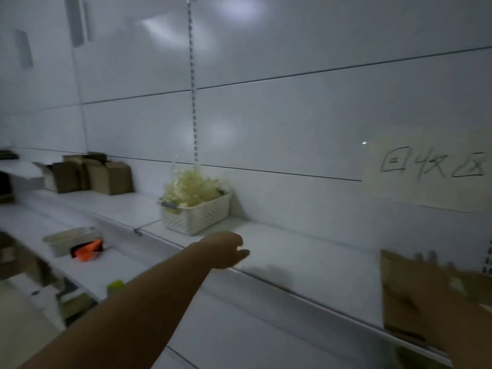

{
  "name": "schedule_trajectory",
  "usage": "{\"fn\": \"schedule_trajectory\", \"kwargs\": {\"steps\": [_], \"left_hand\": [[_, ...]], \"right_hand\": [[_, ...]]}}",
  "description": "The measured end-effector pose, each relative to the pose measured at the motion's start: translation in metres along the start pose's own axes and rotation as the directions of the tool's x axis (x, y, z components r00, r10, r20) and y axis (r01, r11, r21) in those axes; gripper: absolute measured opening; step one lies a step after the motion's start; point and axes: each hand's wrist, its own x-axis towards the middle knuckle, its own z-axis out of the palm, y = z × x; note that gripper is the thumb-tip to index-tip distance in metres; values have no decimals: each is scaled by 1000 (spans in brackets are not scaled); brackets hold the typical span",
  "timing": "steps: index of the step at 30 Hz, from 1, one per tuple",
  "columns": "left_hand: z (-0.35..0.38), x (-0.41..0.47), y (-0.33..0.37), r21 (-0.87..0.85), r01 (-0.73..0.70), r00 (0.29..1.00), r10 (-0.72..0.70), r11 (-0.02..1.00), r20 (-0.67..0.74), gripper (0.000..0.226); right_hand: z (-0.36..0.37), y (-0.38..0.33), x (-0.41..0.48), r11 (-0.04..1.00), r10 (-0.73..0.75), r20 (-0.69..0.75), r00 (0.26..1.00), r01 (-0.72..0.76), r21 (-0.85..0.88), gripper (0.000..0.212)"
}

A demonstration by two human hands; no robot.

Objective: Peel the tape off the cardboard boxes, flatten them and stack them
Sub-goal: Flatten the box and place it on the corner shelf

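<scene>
A flattened brown cardboard box (404,296) lies on the white shelf (306,265) at the far right. My right hand (439,283), badly blurred, is on it, and its fingers seem to hook over the far edge. My left hand (229,253) reaches out over the shelf's front edge in the middle. It holds nothing, with its fingers loosely curled and the thumb out. Several unflattened cardboard boxes (106,177) stand on the shelf at the back left.
A white perforated basket (210,217) heaped with yellowish peeled tape stands on the shelf against the wall. A handwritten paper sign (431,169) hangs above the right end. On a lower shelf at left lie an orange cutter (87,251) and a pale tray (66,239).
</scene>
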Motion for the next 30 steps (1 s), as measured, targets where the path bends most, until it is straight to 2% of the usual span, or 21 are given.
{"fn": "schedule_trajectory", "kwargs": {"steps": [1, 3, 5, 7, 10, 14, 17, 23, 30], "left_hand": [[-8, -12, -34, 28, 57, 998, -56, 998, -38, 52], [-18, -37, -99, 55, 167, 983, -162, 984, -82, 52], [-23, -62, -160, 20, 251, 963, -247, 968, -104, 57], [-25, -85, -211, 33, 303, 946, -297, 952, -130, 60], [-21, -121, -268, 107, 378, 923, -367, 919, -113, 63], [-6, -163, -327, 133, 431, 902, -428, 892, -56, 62], [-4, -181, -366, 145, 475, 880, -471, 868, -63, 61], [-2, -175, -439, 98, 506, 863, -504, 857, -38, 63], [6, -122, -538, 136, 559, 828, -559, 818, -48, 62]], "right_hand": [[-12, -37, -4, 989, -62, 11, 998, 62, -133, 49], [-26, -121, -20, 935, -294, 12, 956, 290, -202, 56], [-33, -213, -50, 819, -564, -27, 826, 555, -144, 56], [-36, -296, -86, 673, -739, -84, 668, 738, -57, 57], [-25, -393, -141, 502, -863, -62, 502, 865, 13, 59], [-4, -475, -190, 368, -930, 10, 367, 930, 22, 60], [1, -517, -203, 317, -948, 45, 316, 948, 18, 59], [8, -597, -183, 307, -951, 51, 306, 952, 14, 64], [11, -725, -140, 264, -962, -36, 272, 954, 140, 63]]}}
